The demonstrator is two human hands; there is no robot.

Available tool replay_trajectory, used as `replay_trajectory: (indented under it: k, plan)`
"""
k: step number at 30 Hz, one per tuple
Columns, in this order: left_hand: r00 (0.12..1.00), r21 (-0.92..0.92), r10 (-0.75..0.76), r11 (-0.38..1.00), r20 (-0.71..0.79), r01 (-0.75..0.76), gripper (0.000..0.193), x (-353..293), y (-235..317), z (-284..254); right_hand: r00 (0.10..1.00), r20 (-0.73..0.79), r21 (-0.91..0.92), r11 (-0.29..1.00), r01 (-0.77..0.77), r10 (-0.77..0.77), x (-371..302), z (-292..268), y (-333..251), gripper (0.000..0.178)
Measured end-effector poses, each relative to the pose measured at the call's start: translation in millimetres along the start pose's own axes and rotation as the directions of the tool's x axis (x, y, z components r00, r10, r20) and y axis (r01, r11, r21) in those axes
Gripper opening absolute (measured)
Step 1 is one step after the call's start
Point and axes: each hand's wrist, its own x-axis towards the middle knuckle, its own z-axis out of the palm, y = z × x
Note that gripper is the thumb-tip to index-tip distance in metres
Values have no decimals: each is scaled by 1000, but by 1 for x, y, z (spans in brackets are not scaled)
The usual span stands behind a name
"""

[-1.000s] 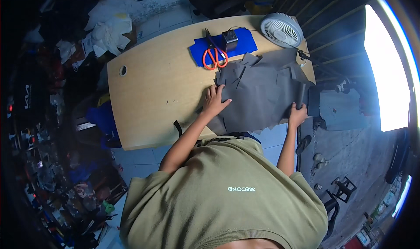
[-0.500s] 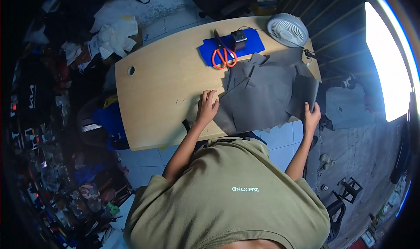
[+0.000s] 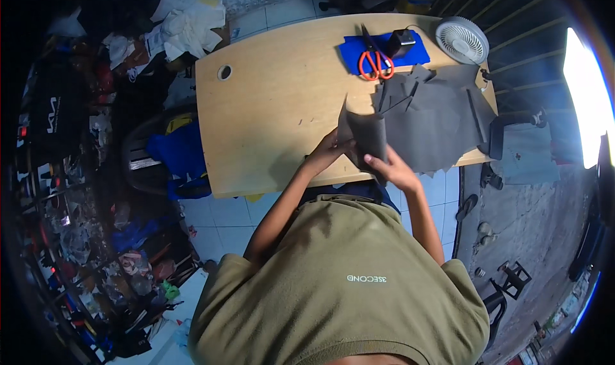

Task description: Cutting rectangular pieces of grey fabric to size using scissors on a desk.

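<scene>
Just past the near edge of the table, both hands hold a curled dark grey sheet raised above the surface. My left hand grips its left side, fingers partly hidden behind it. My right hand is closed on the lower right side, thumb on the near face. Beyond and to the right lies a loose pile of similar dark grey sheets with uneven, overlapping edges. I cannot tell whether the held piece is cloth or another thin material.
Orange-handled scissors and a black box-shaped device lie on folded blue cloth at the table's far side. A round grey fan stands at the far right corner. Clutter fills the left; a bright light panel is at right.
My right hand has moved left from the pile's right edge with a dark grey sheet. My left hand has left the table and now grips it too. The view has shifted slightly.
</scene>
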Motion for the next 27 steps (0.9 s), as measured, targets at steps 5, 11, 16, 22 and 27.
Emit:
replay_trajectory:
  k: [5,11,16,22,27]
  plan:
    - [990,-67,-142,988,3,142,39,-43,-19,-44,968,243,607,787,-105,-59,15,83,30,66]
    - [958,-181,-252,957,-136,226,29,-88,-18,-89,995,-48,616,787,-44,93,42,150,48,52]
    - [932,-32,-98,995,-350,92,28,-114,-31,-135,987,-70,604,793,-75,146,59,156,53,74]
    - [833,-74,-43,997,-552,3,35,-136,-6,-184,993,-111,575,817,37,33,87,141,41,82]
    - [835,-69,30,994,-549,-81,34,-130,5,-205,976,-195,410,895,173,-99,124,123,47,84]
